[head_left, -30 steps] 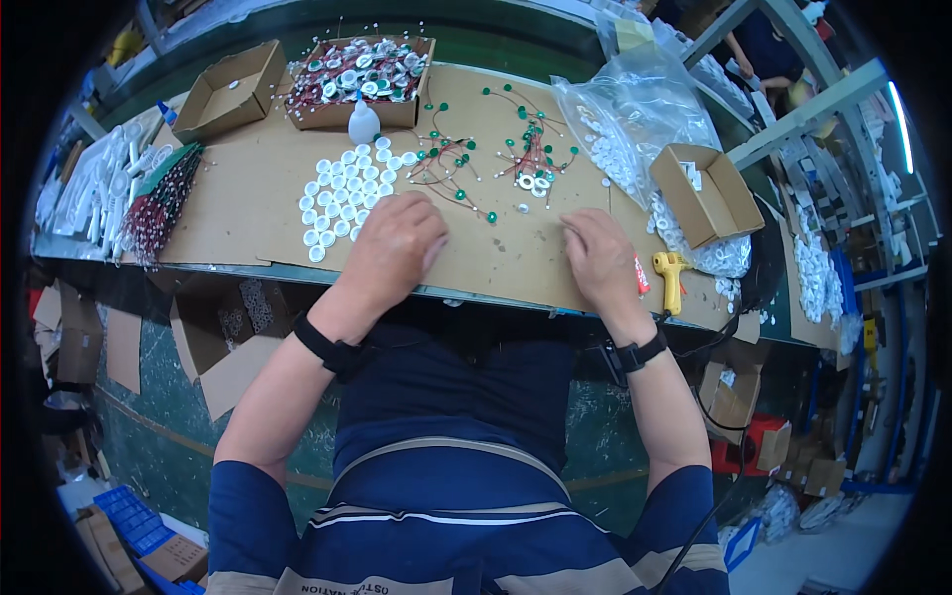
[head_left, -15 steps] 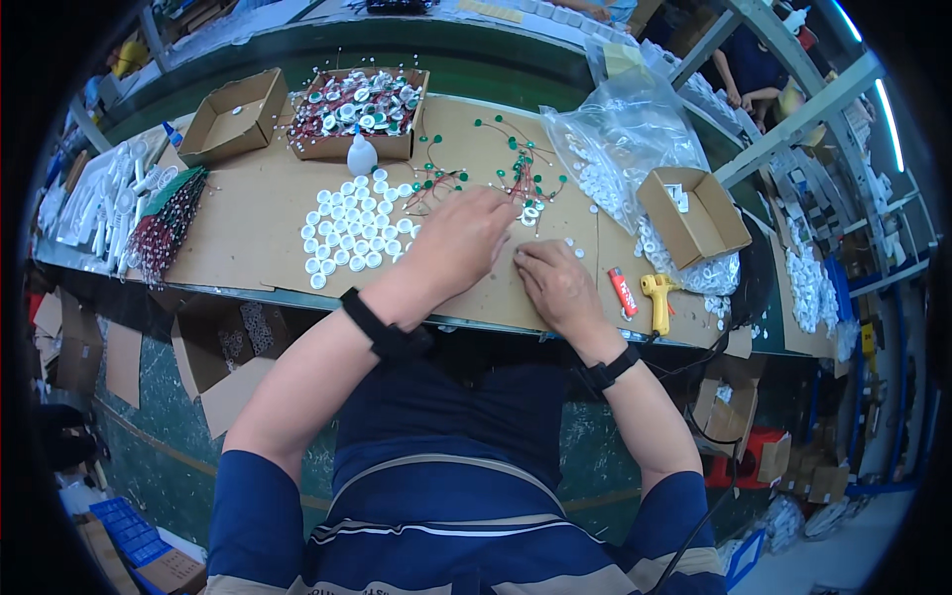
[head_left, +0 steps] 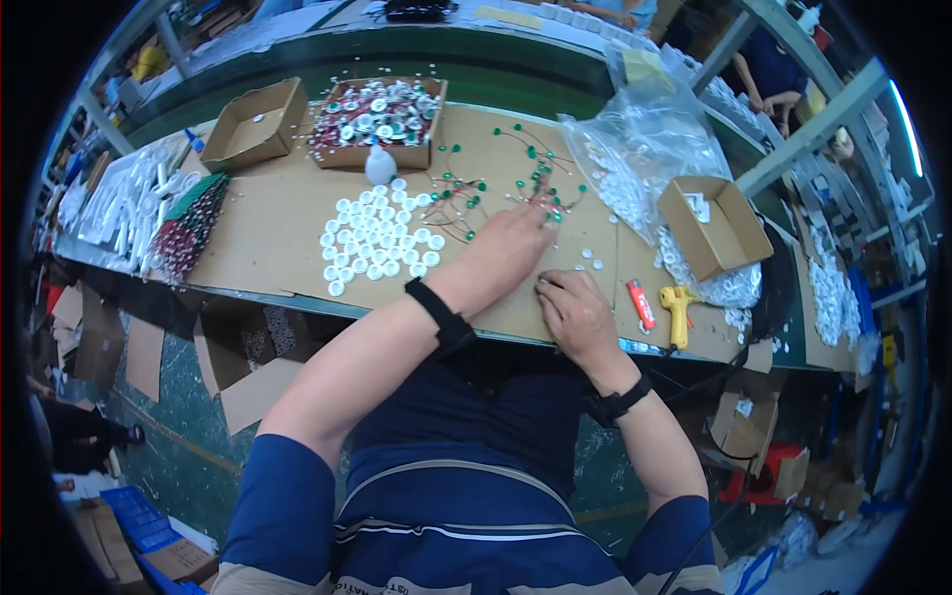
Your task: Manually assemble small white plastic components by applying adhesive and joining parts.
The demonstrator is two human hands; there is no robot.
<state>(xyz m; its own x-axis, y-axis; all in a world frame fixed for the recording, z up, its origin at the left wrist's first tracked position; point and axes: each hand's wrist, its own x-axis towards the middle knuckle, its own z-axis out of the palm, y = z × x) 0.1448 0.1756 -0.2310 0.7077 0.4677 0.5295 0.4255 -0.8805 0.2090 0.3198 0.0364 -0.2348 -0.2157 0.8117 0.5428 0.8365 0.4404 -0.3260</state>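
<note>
My left hand (head_left: 508, 250) reaches over the middle of the cardboard-covered table, its fingers bent down and drawn together. Its fingertips meet the near end of a cluster of small green discs with red wires (head_left: 541, 178); whatever they grip is hidden. A second wired group (head_left: 458, 193) lies just left of it. Nearer the table edge, my right hand (head_left: 583, 315) rests with curled fingers, thumb and forefinger pinched. Anything between them is too small to make out. Small white pieces (head_left: 587, 254) lie just beyond it. Many round white caps (head_left: 382, 235) spread out left of my left hand.
A carton heaped with wired discs (head_left: 377, 119) stands at the back beside an open carton (head_left: 256, 124) and white squeeze bottle (head_left: 380, 166). To the right are a red tube (head_left: 641, 304), yellow glue gun (head_left: 678, 315), carton (head_left: 712, 228) and plastic bag (head_left: 659, 149). White parts (head_left: 129, 203) lie far left.
The whole view has shifted slightly. My left hand has moved a little to the right, over the near end of the wired discs. My right hand stays curled near the table edge.
</note>
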